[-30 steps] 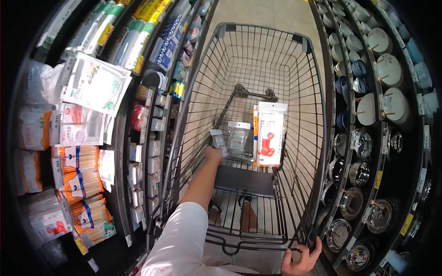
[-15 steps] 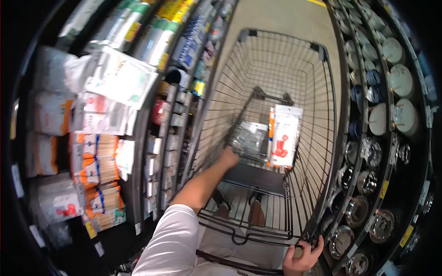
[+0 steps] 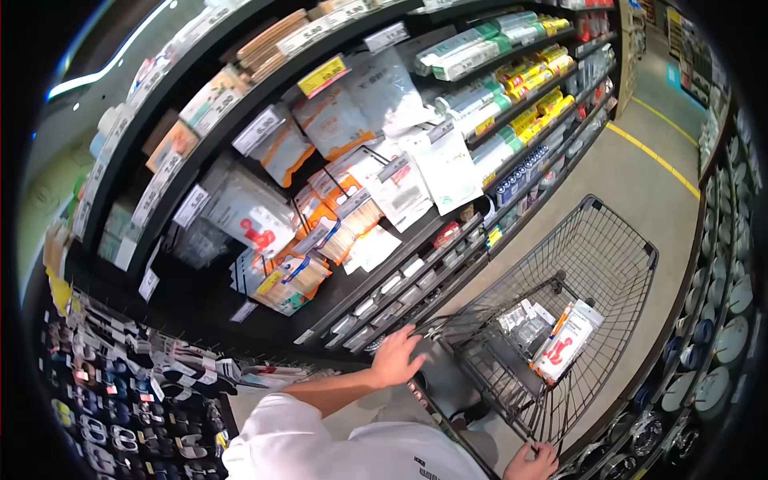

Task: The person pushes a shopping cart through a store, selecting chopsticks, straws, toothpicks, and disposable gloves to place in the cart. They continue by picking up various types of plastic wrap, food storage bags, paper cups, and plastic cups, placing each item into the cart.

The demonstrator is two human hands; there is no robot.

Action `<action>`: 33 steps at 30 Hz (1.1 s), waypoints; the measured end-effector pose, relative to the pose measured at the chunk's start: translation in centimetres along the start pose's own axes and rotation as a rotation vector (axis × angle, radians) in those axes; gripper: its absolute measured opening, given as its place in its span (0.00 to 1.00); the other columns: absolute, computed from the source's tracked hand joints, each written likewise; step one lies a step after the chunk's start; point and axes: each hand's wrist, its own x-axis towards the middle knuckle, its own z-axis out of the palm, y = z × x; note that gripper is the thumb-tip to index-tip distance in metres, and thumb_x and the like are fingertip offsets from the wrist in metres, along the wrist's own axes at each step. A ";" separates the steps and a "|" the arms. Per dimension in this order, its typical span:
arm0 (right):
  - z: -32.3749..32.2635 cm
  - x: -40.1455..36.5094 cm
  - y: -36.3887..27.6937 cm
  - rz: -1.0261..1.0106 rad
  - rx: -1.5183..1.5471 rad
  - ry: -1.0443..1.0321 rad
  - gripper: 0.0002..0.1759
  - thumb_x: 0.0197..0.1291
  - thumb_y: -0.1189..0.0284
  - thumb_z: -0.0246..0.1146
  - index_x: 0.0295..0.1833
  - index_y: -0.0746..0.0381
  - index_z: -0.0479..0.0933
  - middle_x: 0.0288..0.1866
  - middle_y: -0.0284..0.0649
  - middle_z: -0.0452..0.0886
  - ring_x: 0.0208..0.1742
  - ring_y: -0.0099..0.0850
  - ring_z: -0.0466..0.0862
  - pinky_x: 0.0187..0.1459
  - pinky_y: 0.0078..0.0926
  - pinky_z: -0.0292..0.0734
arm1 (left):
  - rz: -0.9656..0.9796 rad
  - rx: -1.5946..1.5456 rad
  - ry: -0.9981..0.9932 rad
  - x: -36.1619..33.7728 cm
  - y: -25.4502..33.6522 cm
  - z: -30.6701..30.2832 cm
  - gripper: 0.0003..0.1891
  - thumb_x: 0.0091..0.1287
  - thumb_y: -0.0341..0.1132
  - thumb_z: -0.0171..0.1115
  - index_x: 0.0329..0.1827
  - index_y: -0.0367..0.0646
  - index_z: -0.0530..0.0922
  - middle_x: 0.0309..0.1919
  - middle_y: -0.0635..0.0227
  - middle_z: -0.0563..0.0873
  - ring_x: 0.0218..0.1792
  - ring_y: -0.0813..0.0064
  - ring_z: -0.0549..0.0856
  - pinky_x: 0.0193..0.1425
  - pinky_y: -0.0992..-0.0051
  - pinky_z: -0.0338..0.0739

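A black wire shopping cart [image 3: 592, 392] stands in the aisle in front of me. Inside it lie a white packet [image 3: 578, 330] with a red print and orange edge, and, on its left, clear plastic packs [image 3: 526, 326]. My left hand [image 3: 398, 356] is held up outside the cart's near left corner, fingers spread and holding nothing. At the near right end of the cart, my right hand [image 3: 532, 462] has its fingers curled over the handle, which it partly hides.
To the left, a black shelf unit holds hanging packets [image 3: 256, 216], rolls in boxes [image 3: 480, 48] and price labels [image 3: 328, 76]. Sandals [image 3: 120, 436] hang at lower left. Plates and bowls [image 3: 732, 340] line the right shelves. A yellow line [image 3: 656, 160] crosses the aisle floor.
My left hand has come up out of the cart, empty, with its fingers now spread. My view has swung left toward the shelf, so the cart appears further right. The right hand stays at the handle.
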 end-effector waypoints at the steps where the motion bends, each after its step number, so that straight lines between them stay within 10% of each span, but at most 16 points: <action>1: -0.2 0.6 0.0 -0.038 -0.016 0.005 0.12 0.59 0.59 0.69 0.32 0.55 0.85 0.41 0.45 0.87 0.42 0.50 0.82 0.46 0.50 0.75 | -0.037 0.064 0.005 -0.5 0.5 0.5 0.21 0.64 0.40 0.68 0.60 0.47 0.81 0.68 0.57 0.75 0.68 0.54 0.75 0.70 0.54 0.69; 4: 3.7 0.7 4.1 0.079 -0.031 -0.136 0.10 0.52 0.70 0.70 0.40 0.59 0.79 0.54 0.45 0.81 0.55 0.52 0.78 0.58 0.46 0.74 | -0.124 0.044 -0.070 1.0 1.0 1.0 0.22 0.64 0.44 0.67 0.61 0.49 0.81 0.71 0.58 0.72 0.69 0.55 0.73 0.70 0.54 0.68; 17: 6.8 10.1 0.5 0.159 -0.080 -0.124 0.11 0.56 0.62 0.68 0.40 0.57 0.84 0.48 0.42 0.86 0.56 0.50 0.79 0.58 0.47 0.75 | 0.047 -0.083 0.217 11.0 -0.4 3.7 0.19 0.59 0.42 0.68 0.52 0.47 0.85 0.65 0.56 0.78 0.61 0.55 0.80 0.64 0.56 0.74; 23: 8.2 14.2 -1.7 0.303 -0.190 -0.147 0.11 0.59 0.60 0.67 0.40 0.55 0.86 0.45 0.40 0.87 0.56 0.46 0.80 0.55 0.47 0.77 | -0.058 -0.074 0.020 15.8 0.1 3.5 0.22 0.62 0.45 0.65 0.58 0.47 0.82 0.67 0.53 0.74 0.66 0.55 0.76 0.68 0.55 0.70; 33: 11.0 19.2 -2.3 0.369 -0.263 -0.083 0.19 0.57 0.57 0.66 0.39 0.62 0.89 0.38 0.49 0.89 0.43 0.48 0.89 0.48 0.46 0.82 | 0.100 -0.249 -0.002 22.0 -1.2 4.2 0.26 0.64 0.44 0.66 0.64 0.42 0.78 0.73 0.46 0.70 0.69 0.50 0.73 0.70 0.53 0.71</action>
